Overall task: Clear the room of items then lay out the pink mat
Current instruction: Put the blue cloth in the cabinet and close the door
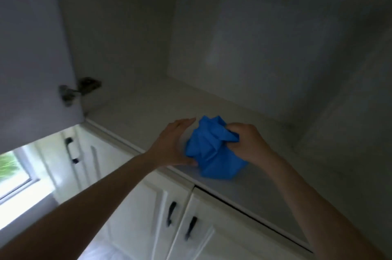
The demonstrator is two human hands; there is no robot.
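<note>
Right hand [246, 143] grips crumpled blue cloth [209, 151] on cupboard shelf [135, 106]; left hand [171, 145] open, cupping its side. Push it well back from edge

I see the whole picture softly blurred. The blue bundle [212, 151] covers the fingertips of my right hand [250, 143], and I cannot tell whether it is cloth or plastic. My left hand [171, 145] hides the bundle's left side, so contact there is unclear. Both forearms run off the near edge. The open cabinet door [31, 47] is cut by the left and top edges, its hinge [78, 89] too smeared to read. The window [14, 170] at the left edge shows only green blur. The lower cabinet doors [169, 217] leave the frame at the bottom.
</note>
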